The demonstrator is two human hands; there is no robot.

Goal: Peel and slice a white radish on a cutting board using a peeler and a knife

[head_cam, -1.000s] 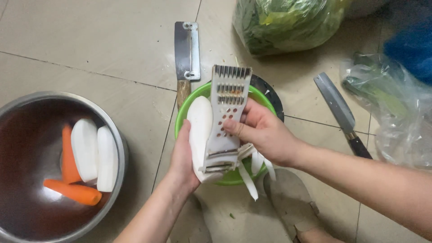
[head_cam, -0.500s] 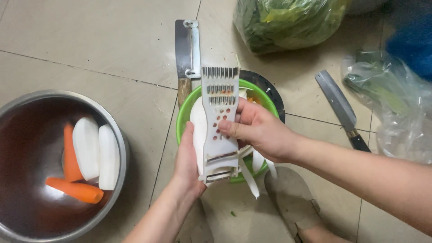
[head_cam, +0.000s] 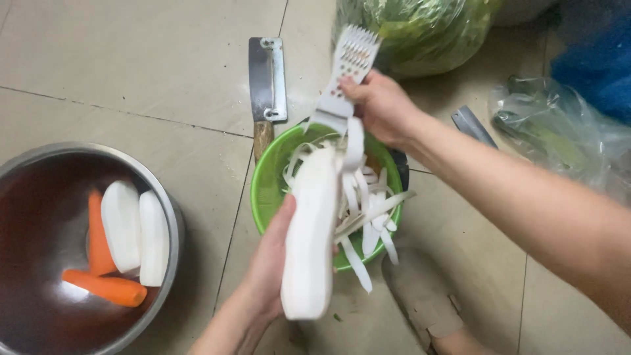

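At the far left a metal bowl [head_cam: 172,217] is sitting on the tiled floor, holding two carrots [head_cam: 105,288] and two peeled white radish halves [head_cam: 138,233]. They are lying well apart from the work, seemingly waiting their turn.

Moving right, the left hand [head_cam: 266,269] is wrapping closed around the long white radish [head_cam: 309,230], tilting its far end over the green bowl [head_cam: 266,190] so the strips [head_cam: 368,223] are falling inside; some are hanging over the rim. Behind the bowl a cleaver [head_cam: 266,79] is lying flat, out of the way.

The right hand [head_cam: 381,105] is clamping shut on the white grater [head_cam: 348,72], holding it sloped with its lower end meeting the radish's tip.

Further right, a second knife [head_cam: 473,125] is lying partly hidden by the forearm. A bag of greens [head_cam: 420,33] and more plastic bags [head_cam: 559,138] are crowding the far side, and a foot in a sandal [head_cam: 427,309] is resting just beside the bowl.
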